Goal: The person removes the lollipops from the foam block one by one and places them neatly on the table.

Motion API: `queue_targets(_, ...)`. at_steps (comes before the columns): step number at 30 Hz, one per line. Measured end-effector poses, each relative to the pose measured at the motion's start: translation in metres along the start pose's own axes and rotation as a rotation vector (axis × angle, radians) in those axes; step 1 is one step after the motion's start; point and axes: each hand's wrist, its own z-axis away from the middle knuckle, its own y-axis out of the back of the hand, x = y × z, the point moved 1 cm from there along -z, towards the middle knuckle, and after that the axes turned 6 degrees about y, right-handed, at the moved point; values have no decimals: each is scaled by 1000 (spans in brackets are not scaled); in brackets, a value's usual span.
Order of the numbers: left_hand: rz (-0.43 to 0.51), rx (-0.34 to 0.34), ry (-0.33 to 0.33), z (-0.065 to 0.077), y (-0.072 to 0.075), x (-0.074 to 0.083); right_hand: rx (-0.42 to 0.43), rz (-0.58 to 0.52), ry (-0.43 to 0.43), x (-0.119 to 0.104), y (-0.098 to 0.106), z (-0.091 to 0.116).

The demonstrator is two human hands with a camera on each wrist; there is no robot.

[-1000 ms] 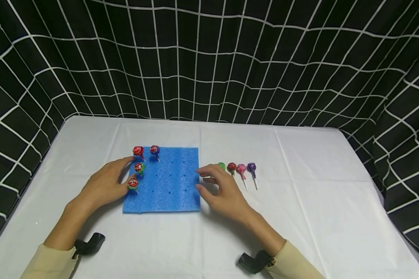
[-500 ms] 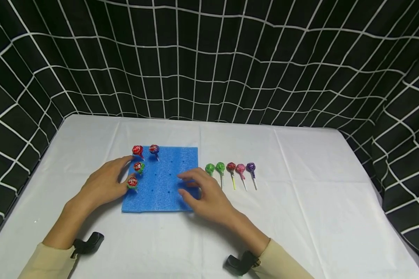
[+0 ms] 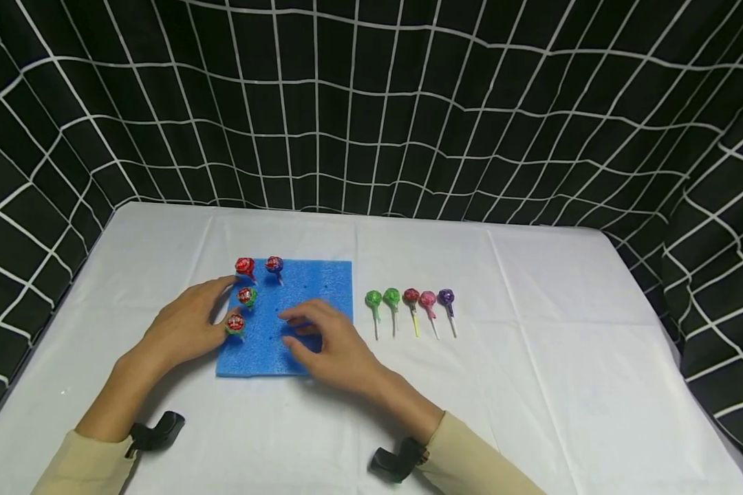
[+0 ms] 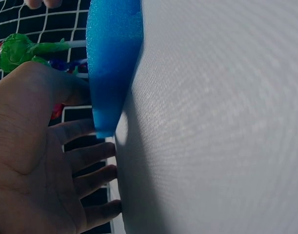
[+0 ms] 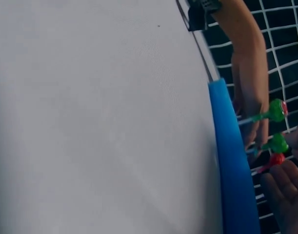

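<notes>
A blue foam board (image 3: 254, 357) with small holes lies on the white cloth. Four would-be corners aside, several wrapped lollipops stand in its left and far part: a red one (image 3: 244, 266), a red-and-purple one (image 3: 274, 265) and two red-and-green ones, the nearer lollipop (image 3: 235, 323) beside the left thumb. My left hand (image 3: 182, 323) rests at the board's left edge, fingers extended; the left wrist view shows its thumb (image 4: 66, 87) against the foam. Over the board's middle hovers my right hand (image 3: 337, 350), thumb and fingers apart, holding nothing.
To the right of the board, several lollipops lie in a row on the cloth: two green, the left green one (image 3: 373, 299) closest to the board, then a red one (image 3: 411, 296), a pink one (image 3: 428, 300) and a purple one (image 3: 446, 297). Black white-gridded fabric (image 3: 371, 103) rises behind.
My right hand has moved left, from beside the board's right edge to over its middle, uncovering the green lollipops. The left hand has stayed in place.
</notes>
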Motion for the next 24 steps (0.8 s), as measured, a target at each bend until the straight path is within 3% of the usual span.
queue_targets(13, 16, 15, 7, 5, 1, -6, -6, -67, 9, -5, -32, -22)
queue_targets(24, 21, 13, 2, 0, -2, -1, 75, -139, -47, -1, -44, -29)
